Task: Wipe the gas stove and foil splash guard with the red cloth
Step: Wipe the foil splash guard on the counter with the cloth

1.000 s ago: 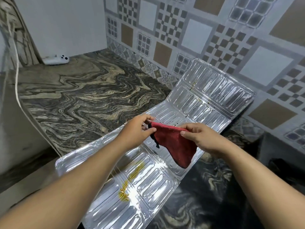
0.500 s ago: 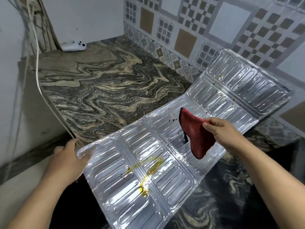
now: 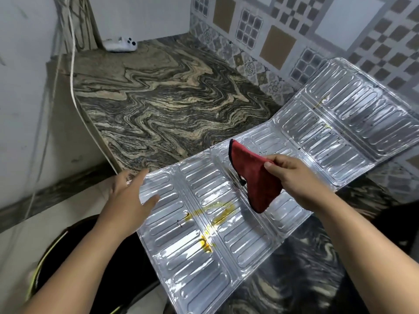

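Observation:
The foil splash guard (image 3: 260, 236) lies unfolded across the marble counter, its near end sticking out past the counter edge. Yellow stains (image 3: 213, 223) and small dark specks mark its middle panels. My right hand (image 3: 292, 175) pinches the red cloth (image 3: 254, 177), which hangs folded above the guard's middle. My left hand (image 3: 129, 198) lies with straight fingers on the guard's left edge. No gas stove is in view.
The swirled marble counter (image 3: 170, 98) stretches back to a patterned tile wall (image 3: 294, 37). A white controller (image 3: 120, 44) lies in the far corner. A white cord (image 3: 74, 87) hangs along the left wall. Something dark sits below the counter at lower left.
My left hand let go of the cloth, dropped to the guard's left edge, then shifted right onto it. My right hand keeps the cloth, now a little lower.

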